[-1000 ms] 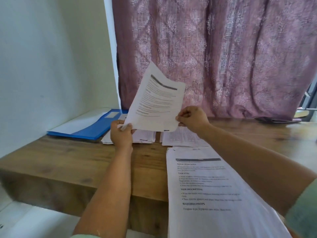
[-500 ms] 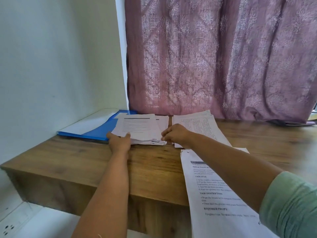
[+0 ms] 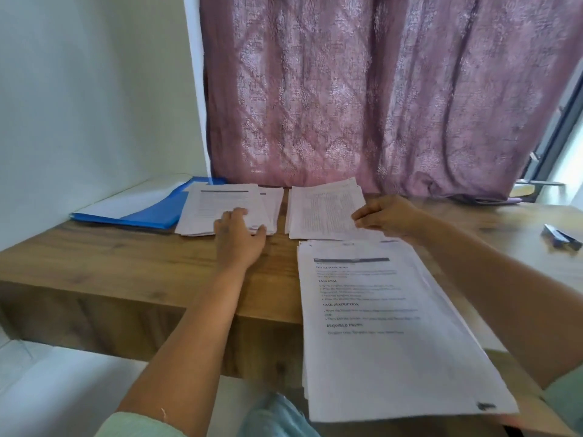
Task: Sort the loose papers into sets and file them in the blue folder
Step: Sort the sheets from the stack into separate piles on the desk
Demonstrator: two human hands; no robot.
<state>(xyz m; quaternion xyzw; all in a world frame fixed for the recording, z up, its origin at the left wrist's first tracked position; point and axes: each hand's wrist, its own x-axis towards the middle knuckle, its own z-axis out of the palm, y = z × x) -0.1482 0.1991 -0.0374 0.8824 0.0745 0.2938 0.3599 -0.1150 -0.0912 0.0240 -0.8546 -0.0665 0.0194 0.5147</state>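
**Hands on two paper stacks, folder waiting at the wall**

Fingers first: the left hand [image 3: 237,238] lies flat on the near edge of the left stack of papers [image 3: 230,209], fingers stretched forward over the top sheet and spread a little, thumb splayed out to the right along the stack's near corner. Nothing is pinched there; it presses or rests, palm down, with the wrist over the wooden desk [image 3: 126,266].

Over to the right hand [image 3: 386,217], which sits at the right edge of the middle stack [image 3: 321,211]. Its fingers point left and are lightly bent, the tips touching the top sheet near its lower right corner. Whether the thumb is under a sheet I cannot tell, as the hand's back hides it and the frame is a touch blurred.

Between the two stacks runs a narrow strip of bare wood, so they lie close but apart. Nearer the person, a third, larger pile of printed sheets [image 3: 378,326] overhangs the desk's front edge, its top corner just below the right wrist.

And the blue folder [image 3: 154,212] lies open flat at the far left against the white wall, its right side tucked under the left stack's edge, a white sheet lying in it. Behind everything hangs a mauve patterned curtain [image 3: 378,89]. Far right on the desk, a small dark stapler-like object [image 3: 560,238] lies well away from the papers.
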